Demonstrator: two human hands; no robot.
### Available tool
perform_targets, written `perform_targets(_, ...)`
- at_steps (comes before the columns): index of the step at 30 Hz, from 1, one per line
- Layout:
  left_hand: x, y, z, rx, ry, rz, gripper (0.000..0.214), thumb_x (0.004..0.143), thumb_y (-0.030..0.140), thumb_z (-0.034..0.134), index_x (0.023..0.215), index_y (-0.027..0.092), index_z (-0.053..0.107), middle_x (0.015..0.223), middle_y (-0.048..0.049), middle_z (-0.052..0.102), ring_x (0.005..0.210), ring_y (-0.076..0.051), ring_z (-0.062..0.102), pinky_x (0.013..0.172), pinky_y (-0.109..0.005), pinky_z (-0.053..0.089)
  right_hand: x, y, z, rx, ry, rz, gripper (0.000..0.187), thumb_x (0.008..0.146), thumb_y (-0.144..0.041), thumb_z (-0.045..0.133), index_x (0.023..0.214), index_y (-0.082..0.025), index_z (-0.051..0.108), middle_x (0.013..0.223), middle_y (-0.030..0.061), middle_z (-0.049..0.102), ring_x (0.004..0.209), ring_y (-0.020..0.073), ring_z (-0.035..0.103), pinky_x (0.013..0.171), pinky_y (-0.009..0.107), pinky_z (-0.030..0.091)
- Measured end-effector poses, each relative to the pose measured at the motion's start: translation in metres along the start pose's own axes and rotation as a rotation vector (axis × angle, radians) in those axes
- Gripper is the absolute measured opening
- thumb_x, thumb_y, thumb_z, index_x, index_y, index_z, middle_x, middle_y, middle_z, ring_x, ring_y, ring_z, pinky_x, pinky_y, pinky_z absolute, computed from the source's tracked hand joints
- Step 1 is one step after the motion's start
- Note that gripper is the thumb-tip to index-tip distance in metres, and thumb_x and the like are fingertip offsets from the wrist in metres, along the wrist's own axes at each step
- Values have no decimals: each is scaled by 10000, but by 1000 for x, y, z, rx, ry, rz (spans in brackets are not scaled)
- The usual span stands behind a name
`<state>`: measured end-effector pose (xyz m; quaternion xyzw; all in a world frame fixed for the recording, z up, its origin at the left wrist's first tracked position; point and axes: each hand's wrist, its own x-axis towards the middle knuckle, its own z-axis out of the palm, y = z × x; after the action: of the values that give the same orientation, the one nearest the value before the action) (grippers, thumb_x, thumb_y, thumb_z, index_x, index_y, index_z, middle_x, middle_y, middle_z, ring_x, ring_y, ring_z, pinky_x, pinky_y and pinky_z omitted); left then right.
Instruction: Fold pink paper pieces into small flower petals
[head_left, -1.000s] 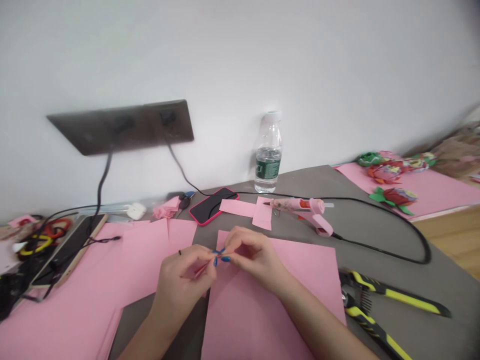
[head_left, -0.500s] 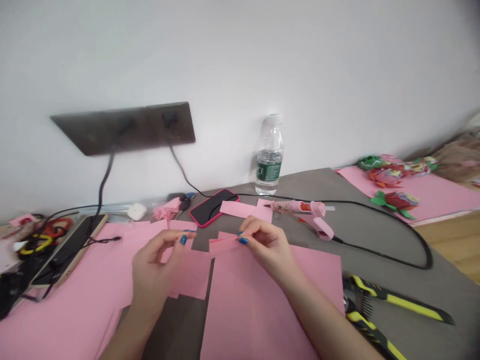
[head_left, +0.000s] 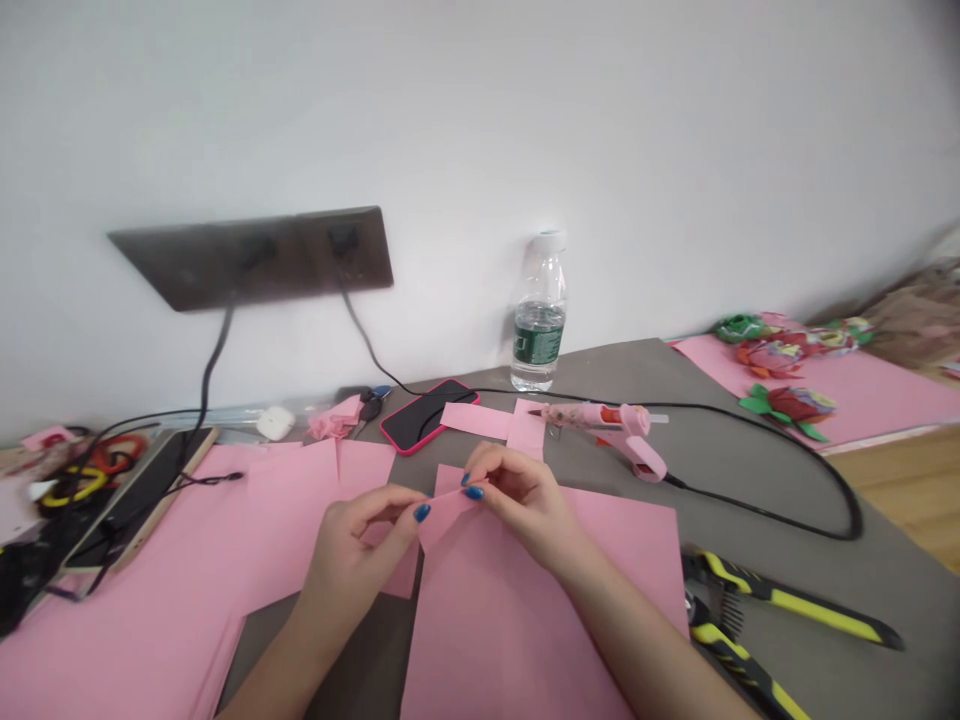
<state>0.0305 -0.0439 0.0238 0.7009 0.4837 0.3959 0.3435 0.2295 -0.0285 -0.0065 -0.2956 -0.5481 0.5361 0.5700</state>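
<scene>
A small piece of pink paper (head_left: 444, 512) is stretched between my two hands above a large pink sheet (head_left: 517, 620). My left hand (head_left: 360, 550) pinches its left edge between thumb and forefinger. At the upper right corner, my right hand (head_left: 525, 500) grips it with thumb and fingertips. Both hands are closed, blue nails showing. Behind them, cut pink strips (head_left: 480, 420) lie by a phone in a red case (head_left: 427, 415). A pink glue gun (head_left: 611, 425) rests on its side, its nozzle over one strip.
Pliers with yellow-black handles (head_left: 795, 597) lie at right. A water bottle (head_left: 538, 320) stands against the wall. The glue gun's black cable (head_left: 847, 490) loops across the grey table. Paper flowers (head_left: 795, 402) sit far right; more pink sheets (head_left: 172, 590) and another phone (head_left: 142, 500) are at left.
My left hand has moved right and its thumb and forefinger have taken hold of the pink paper's left edge. My right hand has shifted slightly left and down, still gripping the paper.
</scene>
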Motion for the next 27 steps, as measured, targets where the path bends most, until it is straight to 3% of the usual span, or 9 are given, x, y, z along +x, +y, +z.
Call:
perform_targets(6,-3,-4,2,47,6,39,148,872,230,622,808,224,756,777,18,775,693,-138,721,610,-158,549,-1,1,1,15,-24,15,28,869,-239,694,860,-222,673,833,22,623,773,147,573,696,267,456)
perform_targets(13,-3,-8,1,108,97,271,228,898,161,591,1021,285,737,1031,0,753,973,-156,690,885,-243,530,0,1,0,-11,-46,-64,55,889,-233,668,850,-231,707,842,35,591,824,172,564,718,297,445)
perform_targets(15,-2,-9,1,109,117,233,220,909,207,583,1075,281,706,1118,-26,707,1067,-186,642,923,-286,509,1,3,-1,-19,-15,-73,79,887,-273,673,835,-239,721,884,44,577,847,180,559,729,308,443)
perform_targets(21,1,-9,3,-123,135,-155,280,979,421,438,1076,218,606,1058,-67,683,989,-208,637,852,-310,516,2,1,-4,-73,47,-85,182,858,-378,699,735,-249,737,921,61,557,912,212,543,774,340,448)
perform_targets(27,3,1,2,-239,-46,-133,280,963,394,490,1144,213,603,1154,-81,669,1072,-226,616,884,-299,506,1,-2,-3,-75,-4,-29,231,845,-396,708,680,-237,737,920,70,571,881,218,555,769,349,459)
